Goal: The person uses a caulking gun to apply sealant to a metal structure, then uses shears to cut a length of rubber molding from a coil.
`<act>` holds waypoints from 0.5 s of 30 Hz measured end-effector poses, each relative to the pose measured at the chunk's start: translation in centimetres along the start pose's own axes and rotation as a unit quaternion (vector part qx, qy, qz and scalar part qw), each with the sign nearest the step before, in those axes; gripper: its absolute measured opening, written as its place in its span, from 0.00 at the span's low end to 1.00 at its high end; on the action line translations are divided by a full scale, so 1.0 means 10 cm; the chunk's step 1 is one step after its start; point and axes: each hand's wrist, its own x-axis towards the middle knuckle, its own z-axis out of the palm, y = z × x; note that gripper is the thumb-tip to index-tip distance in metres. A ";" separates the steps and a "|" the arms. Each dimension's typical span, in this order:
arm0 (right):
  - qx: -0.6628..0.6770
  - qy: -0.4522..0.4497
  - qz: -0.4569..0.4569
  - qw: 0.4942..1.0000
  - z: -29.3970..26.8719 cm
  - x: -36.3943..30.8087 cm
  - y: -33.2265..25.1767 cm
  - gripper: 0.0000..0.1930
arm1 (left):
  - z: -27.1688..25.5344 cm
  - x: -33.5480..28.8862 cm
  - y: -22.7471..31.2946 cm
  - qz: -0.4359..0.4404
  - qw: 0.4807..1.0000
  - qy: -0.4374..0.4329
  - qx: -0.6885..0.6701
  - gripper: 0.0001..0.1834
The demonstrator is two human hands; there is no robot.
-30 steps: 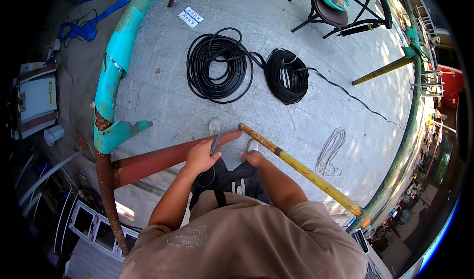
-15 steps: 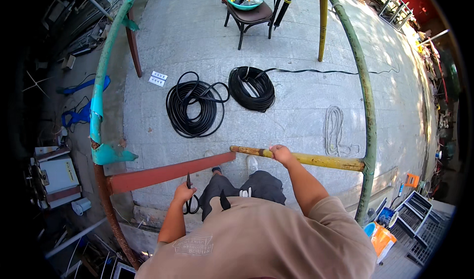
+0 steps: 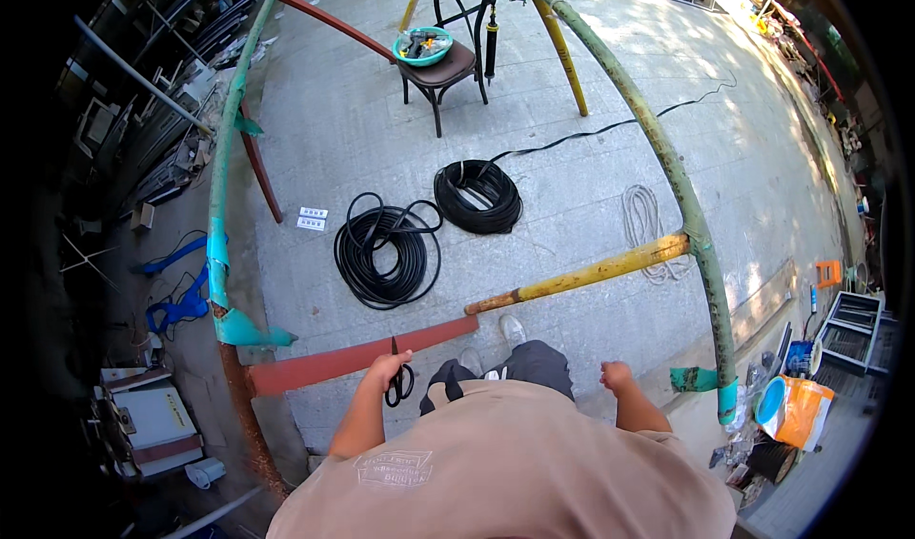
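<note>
My left hand [image 3: 389, 367] is closed on a pair of dark scissors [image 3: 400, 383], blades pointing forward, in front of the red bar [image 3: 362, 356]. My right hand [image 3: 617, 377] is off to the right, fingers curled, with nothing visible in them. Ahead of it runs a worn yellow pole [image 3: 591, 272], whose right end meets the curved green pipe [image 3: 658, 153]. The pole's inner end lies close to the red bar's tip, near my feet. Beyond the bars, a loose coil of black hose [image 3: 419, 253] and a tighter black coil [image 3: 496, 210] lie on the pavement.
A brown chair [image 3: 444, 69] bears a turquoise basin [image 3: 425, 58] of small parts; a black pump-like tube [image 3: 491, 51] stands by it. Pale rope [image 3: 640, 220] lies right. An orange-and-white bag [image 3: 797, 410], blue straps [image 3: 181, 301] and a white cabinet [image 3: 148, 415] line the sides.
My right hand has let go of the yellow pole and dropped back to the right. The pole now slants, its right end farther forward. My left hand keeps the scissors. The view has shifted and turned.
</note>
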 end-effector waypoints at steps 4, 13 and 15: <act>-0.091 -0.066 0.023 0.993 0.16 -0.52 0.38 0.14 | 0.11 0.00 0.13 -0.012 0.987 -0.022 -0.156 0.15; -0.041 -0.044 -0.155 0.986 0.78 -1.36 0.07 0.16 | 0.44 0.42 1.67 0.195 0.900 -0.142 -0.363 0.17; -0.033 -0.042 -0.178 0.983 0.76 -1.48 0.19 0.16 | 0.59 0.09 2.19 0.172 0.924 -0.080 -0.331 0.28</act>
